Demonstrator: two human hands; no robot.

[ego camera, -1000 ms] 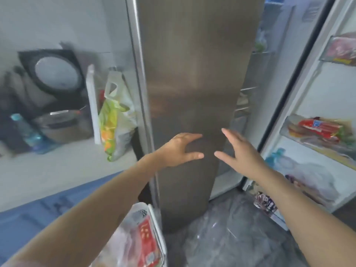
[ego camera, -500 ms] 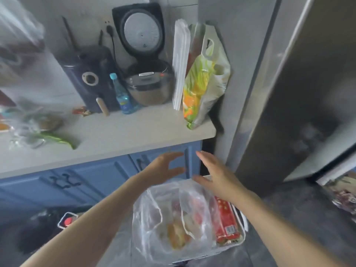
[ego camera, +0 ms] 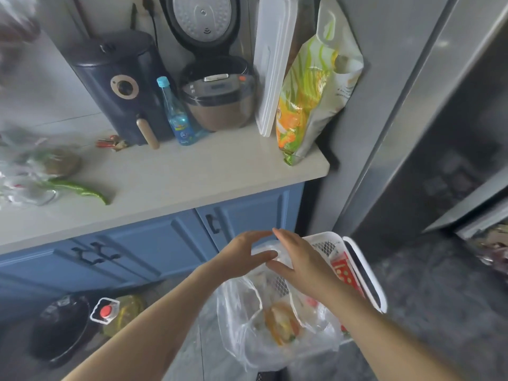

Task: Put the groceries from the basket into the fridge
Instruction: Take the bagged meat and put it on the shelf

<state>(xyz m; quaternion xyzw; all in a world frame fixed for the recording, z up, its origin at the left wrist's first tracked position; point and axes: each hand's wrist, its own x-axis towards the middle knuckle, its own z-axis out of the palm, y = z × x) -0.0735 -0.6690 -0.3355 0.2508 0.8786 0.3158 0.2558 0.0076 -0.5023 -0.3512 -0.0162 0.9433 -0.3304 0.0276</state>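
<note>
On the pale countertop (ego camera: pixel 176 171) at far left lie a green chilli (ego camera: pixel 79 189) and some blurred clear bags, then a dark blue air fryer (ego camera: pixel 121 86), a blue-capped bottle (ego camera: pixel 176 114), a rice cooker (ego camera: pixel 217 100) with its lid tipped up, a white tray (ego camera: pixel 272 64) stood on edge, and a printed sack (ego camera: pixel 313 86) leaning at the counter's end, probably parked there to keep the working surface free. Below, before the blue cabinet doors (ego camera: pixel 154 243), a black pan (ego camera: pixel 59 329) and an oil jug (ego camera: pixel 118 312) sit on the floor. Lower centre, the left hand (ego camera: pixel 242 257) reaches out over the white mesh basket (ego camera: pixel 365 273), fingers spread and relaxed, gripping nothing, thumb close to the clear plastic bag (ego camera: pixel 277 325). Just right of it, the right hand (ego camera: pixel 299 259) hovers flat above the same bag with fingers straight, also empty; the pair look poised to gather the bag's loose mouth so it lifts as one load. Inside the bag something orange shows, too blurred to name, and a red carton (ego camera: pixel 343 272) stands against the basket's right wall. Further right stands the grey fridge door (ego camera: pixel 439 105), so the groceries remain in the basket, beside it.
</note>
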